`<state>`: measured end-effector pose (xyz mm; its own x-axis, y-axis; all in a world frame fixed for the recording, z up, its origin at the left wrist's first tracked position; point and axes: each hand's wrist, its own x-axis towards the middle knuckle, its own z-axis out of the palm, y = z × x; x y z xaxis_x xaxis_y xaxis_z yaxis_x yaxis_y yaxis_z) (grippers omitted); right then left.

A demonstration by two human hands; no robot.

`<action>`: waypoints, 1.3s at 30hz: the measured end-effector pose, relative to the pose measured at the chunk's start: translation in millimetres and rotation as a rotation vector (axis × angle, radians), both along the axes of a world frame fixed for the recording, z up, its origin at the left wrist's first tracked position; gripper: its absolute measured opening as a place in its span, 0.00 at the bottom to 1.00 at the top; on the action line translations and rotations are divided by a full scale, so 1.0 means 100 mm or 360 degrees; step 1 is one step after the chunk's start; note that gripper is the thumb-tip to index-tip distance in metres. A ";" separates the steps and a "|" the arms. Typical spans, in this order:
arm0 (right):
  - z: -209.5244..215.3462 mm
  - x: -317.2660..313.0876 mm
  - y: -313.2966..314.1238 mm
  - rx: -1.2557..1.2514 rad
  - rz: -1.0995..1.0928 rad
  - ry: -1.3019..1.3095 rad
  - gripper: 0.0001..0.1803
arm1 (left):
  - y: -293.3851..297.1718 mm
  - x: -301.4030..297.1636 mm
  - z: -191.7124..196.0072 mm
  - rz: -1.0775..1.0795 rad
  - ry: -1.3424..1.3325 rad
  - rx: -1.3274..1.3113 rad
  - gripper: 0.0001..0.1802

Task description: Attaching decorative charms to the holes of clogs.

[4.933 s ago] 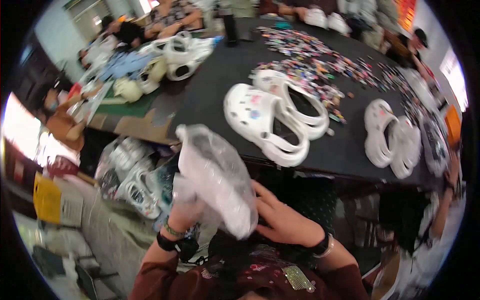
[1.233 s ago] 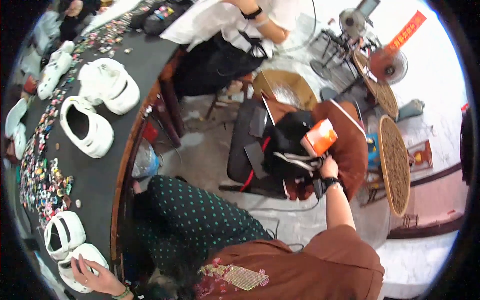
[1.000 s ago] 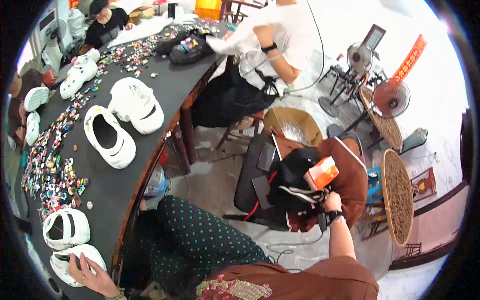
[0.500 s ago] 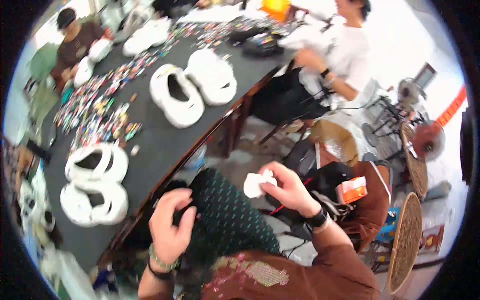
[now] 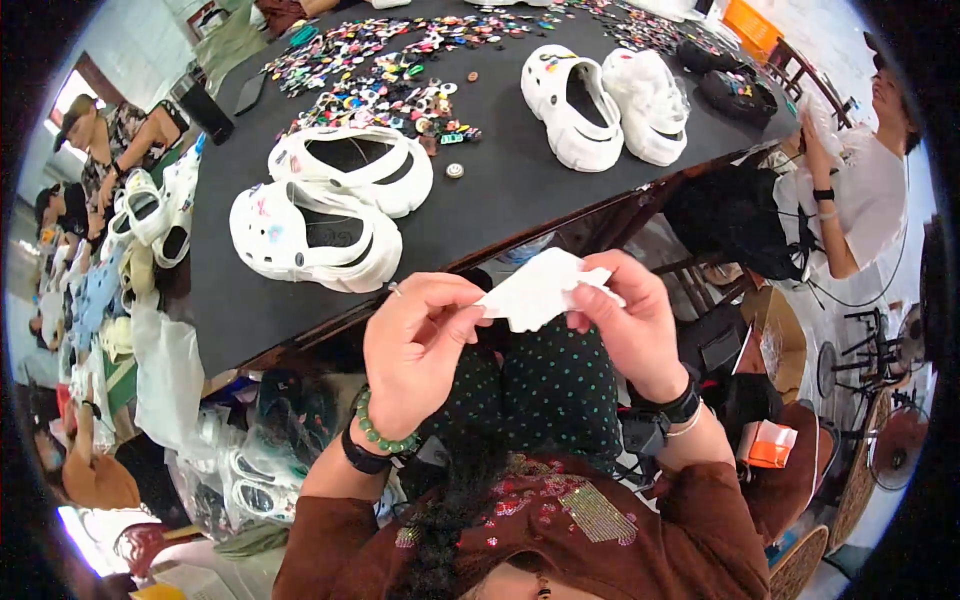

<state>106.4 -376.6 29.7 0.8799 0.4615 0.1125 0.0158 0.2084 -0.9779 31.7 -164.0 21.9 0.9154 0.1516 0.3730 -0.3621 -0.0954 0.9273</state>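
A white tissue (image 5: 540, 288) is stretched between my two hands above my lap. My left hand (image 5: 412, 345) pinches one edge of it between thumb and fingers. The opposite, more crumpled end is gripped by my right hand (image 5: 640, 325). Just beyond the left hand, at the table's near edge, a pair of white clogs stands: a front clog (image 5: 365, 255) with small charms on its toe and a rear clog (image 5: 410, 185). Further right on the table are another white clog (image 5: 580, 130) with charms and its mate (image 5: 645, 110).
Many small colourful charms (image 5: 370, 75) are spread over the dark table (image 5: 480, 195). A single round charm (image 5: 455, 171) lies nearer. One person (image 5: 860, 190) sits at right, others along the left. An orange-and-white packet (image 5: 768, 445) rests beside me on the right.
My left hand, open and apart before, has come over and taken hold of the tissue. The tissue, bunched in my right hand earlier, is now spread out. The view has turned.
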 end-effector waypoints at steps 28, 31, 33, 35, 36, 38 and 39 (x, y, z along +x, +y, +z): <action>0.99 -0.47 0.01 0.1004 0.1411 -0.0292 0.29 | 0.03 -0.63 1.12 -0.0648 -0.1048 0.0091 0.14; 0.91 -0.35 0.01 0.1007 0.1393 -0.0224 0.29 | -0.38 -0.48 1.02 0.0156 -0.1231 -0.0280 0.17; 0.86 -0.35 0.04 0.1045 0.1439 -0.0224 0.28 | -0.33 -0.57 1.00 0.0351 -0.1090 -0.0316 0.26; 0.80 -0.35 0.08 0.1089 0.1493 -0.0218 0.28 | -0.26 -0.65 0.97 0.0376 -0.1080 -0.0253 0.25; 0.81 -0.34 0.12 0.1082 0.1496 -0.0217 0.27 | -0.25 -0.77 0.94 0.0371 -0.1076 -0.0243 0.25; 0.82 -0.33 0.19 0.1092 0.1526 -0.0210 0.27 | -0.16 -0.85 0.92 0.0380 -0.1066 -0.0196 0.24; 0.81 -0.32 0.23 0.1107 0.1551 -0.0206 0.27 | -0.14 -0.89 0.92 0.0392 -0.1061 -0.0160 0.23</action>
